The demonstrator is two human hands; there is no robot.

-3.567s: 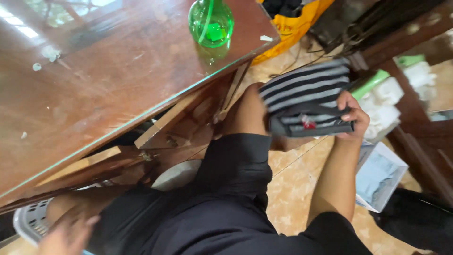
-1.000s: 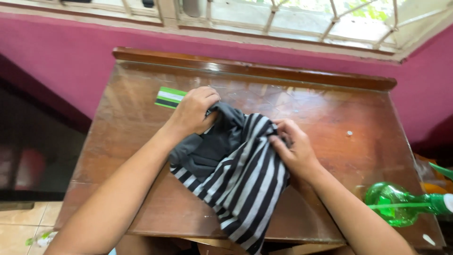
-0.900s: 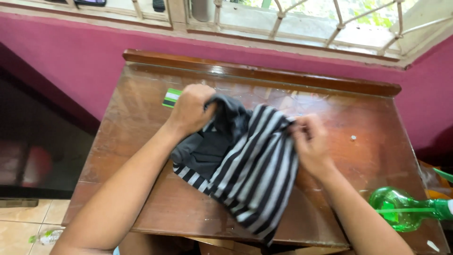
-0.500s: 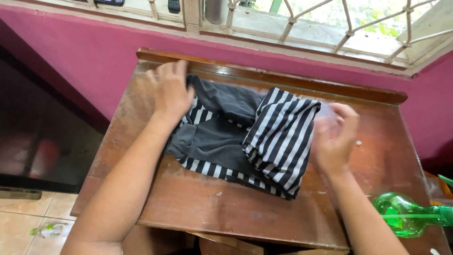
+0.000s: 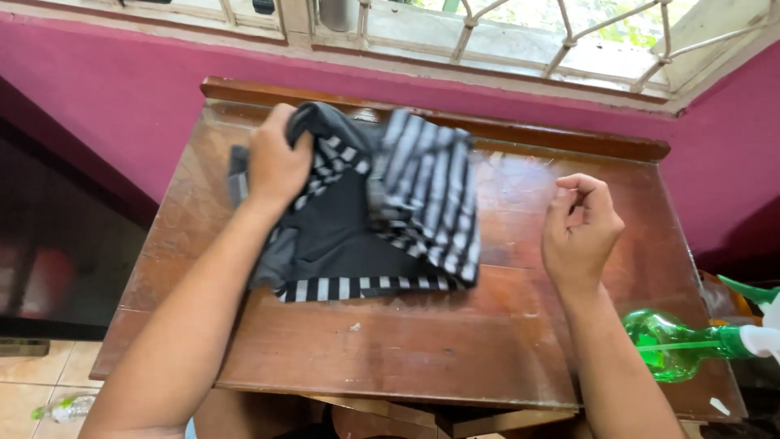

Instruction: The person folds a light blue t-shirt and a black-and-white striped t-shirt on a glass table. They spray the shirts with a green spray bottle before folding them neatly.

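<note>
Your left hand [image 5: 276,162] grips striped garment [image 5: 366,211], bench [image 5: 504,341] centre. Right hand [image 5: 578,232] loosely curled, empty, 3 o'clock. Green spray bottle [image 5: 674,349] at 4 o'clock edge; contents unclear.

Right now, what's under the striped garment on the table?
The striped garment lies on the brown wooden table, whose bare top shows all around it. The left hand grips its upper left part. Anything beneath the cloth is covered and cannot be seen.

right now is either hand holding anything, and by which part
The left hand grips the black and grey striped cloth garment by its far left edge. The right hand holds nothing.
</note>
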